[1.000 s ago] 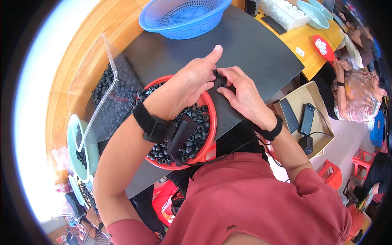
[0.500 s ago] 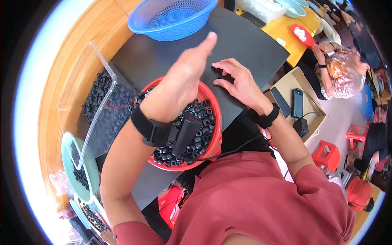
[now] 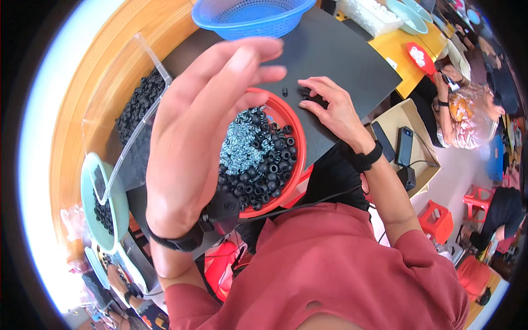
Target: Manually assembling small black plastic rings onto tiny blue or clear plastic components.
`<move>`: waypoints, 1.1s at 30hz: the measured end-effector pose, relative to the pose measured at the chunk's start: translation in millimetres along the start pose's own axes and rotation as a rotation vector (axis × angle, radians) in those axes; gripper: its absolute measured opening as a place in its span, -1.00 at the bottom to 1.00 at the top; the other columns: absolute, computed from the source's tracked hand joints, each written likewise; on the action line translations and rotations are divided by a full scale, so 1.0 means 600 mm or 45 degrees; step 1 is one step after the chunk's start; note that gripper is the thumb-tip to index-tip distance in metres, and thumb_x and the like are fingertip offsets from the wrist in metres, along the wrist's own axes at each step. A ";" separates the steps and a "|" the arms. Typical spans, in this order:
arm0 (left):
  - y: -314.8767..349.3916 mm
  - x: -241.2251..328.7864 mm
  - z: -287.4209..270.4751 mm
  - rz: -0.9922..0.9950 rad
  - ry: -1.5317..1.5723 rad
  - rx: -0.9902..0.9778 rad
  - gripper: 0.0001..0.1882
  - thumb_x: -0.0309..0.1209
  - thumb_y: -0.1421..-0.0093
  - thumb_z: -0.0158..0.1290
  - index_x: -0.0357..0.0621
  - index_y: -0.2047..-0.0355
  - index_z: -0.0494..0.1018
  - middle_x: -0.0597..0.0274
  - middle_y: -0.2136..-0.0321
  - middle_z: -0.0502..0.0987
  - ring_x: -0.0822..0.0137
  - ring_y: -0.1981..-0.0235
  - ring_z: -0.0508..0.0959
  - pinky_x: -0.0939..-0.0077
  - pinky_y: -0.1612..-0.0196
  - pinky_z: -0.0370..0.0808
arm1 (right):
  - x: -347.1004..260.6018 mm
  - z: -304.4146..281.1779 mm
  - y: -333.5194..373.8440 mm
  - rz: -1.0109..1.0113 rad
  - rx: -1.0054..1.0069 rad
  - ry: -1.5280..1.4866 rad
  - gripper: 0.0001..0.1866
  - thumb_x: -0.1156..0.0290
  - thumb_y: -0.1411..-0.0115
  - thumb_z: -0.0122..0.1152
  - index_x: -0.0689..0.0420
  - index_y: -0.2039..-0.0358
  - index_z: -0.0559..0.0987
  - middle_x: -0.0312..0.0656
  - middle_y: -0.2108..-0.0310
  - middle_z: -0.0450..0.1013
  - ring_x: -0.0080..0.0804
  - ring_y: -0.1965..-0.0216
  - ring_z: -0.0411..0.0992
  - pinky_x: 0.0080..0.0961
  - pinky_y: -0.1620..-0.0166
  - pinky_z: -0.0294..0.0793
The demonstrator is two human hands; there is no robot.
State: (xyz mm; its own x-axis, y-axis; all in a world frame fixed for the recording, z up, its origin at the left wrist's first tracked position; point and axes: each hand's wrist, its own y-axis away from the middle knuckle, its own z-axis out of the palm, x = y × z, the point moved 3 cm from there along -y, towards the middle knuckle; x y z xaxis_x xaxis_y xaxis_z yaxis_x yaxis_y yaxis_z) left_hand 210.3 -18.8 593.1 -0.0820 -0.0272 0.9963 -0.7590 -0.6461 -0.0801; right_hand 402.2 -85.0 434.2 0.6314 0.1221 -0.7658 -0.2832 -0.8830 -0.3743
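My left hand (image 3: 190,124) is raised over the left side of a red bowl (image 3: 297,137), fingers spread and nothing visible in them. Inside the bowl lie small silvery metal springs (image 3: 242,144) and many round black plastic pieces (image 3: 271,175). My right hand (image 3: 338,111) rests low over the dark tabletop, its thumb and fingers curled round a small black plastic piece (image 3: 311,98) whose shape is partly hidden. Just left of these fingertips, one small black cylinder (image 3: 285,92) stands apart on the table.
A clear plastic bin (image 3: 133,165) of black pieces leans at the left, beside a pale green basin (image 3: 113,242). At the far edge sits a blue perforated basket (image 3: 250,30). On the right, a cardboard box (image 3: 421,146) holds phones and cables. A co-worker (image 3: 467,124) sits beyond.
My left hand has drawn back leftward and its fingers have spread. A small black cylinder now shows on the table beside my right hand, which stays curled in nearly the same spot.
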 end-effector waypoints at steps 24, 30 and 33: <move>0.203 -0.166 -0.023 -0.083 -0.422 0.872 -0.85 -0.46 -0.27 0.04 -0.28 0.24 0.52 0.29 0.34 0.58 0.57 0.40 0.46 0.68 0.27 0.39 | -0.083 0.004 -0.064 -0.393 -0.209 0.171 -0.83 0.47 -0.08 0.22 0.17 0.28 0.60 -0.09 0.32 0.42 -0.09 0.27 0.44 -0.29 0.18 0.46; 0.206 -0.177 -0.003 -0.065 -0.454 0.771 -0.84 -0.46 -0.29 0.02 -0.30 0.21 0.51 0.26 0.33 0.58 0.56 0.38 0.47 0.68 0.25 0.40 | -0.071 0.073 -0.113 -0.541 -0.452 0.352 -0.84 0.45 -0.07 0.22 0.14 0.29 0.62 -0.07 0.34 0.40 -0.07 0.30 0.45 -0.23 0.22 0.45; 0.214 -0.184 -0.002 -0.075 -0.466 0.763 -0.84 -0.46 -0.29 0.02 -0.30 0.21 0.51 0.26 0.32 0.58 0.56 0.38 0.47 0.67 0.25 0.41 | -0.064 0.084 -0.119 -0.495 -0.559 0.465 -0.84 0.46 -0.08 0.21 0.16 0.30 0.62 -0.04 0.33 0.39 -0.04 0.32 0.46 -0.21 0.25 0.45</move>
State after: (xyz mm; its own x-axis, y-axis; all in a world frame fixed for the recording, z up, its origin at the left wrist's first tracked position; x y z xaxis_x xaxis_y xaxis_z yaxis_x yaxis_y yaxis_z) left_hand 120.9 -98.0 472.7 0.2505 -0.1658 0.9538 -0.2603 -0.9605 -0.0986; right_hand 361.7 -4.0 464.2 0.8524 0.3744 -0.3652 0.2827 -0.9173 -0.2805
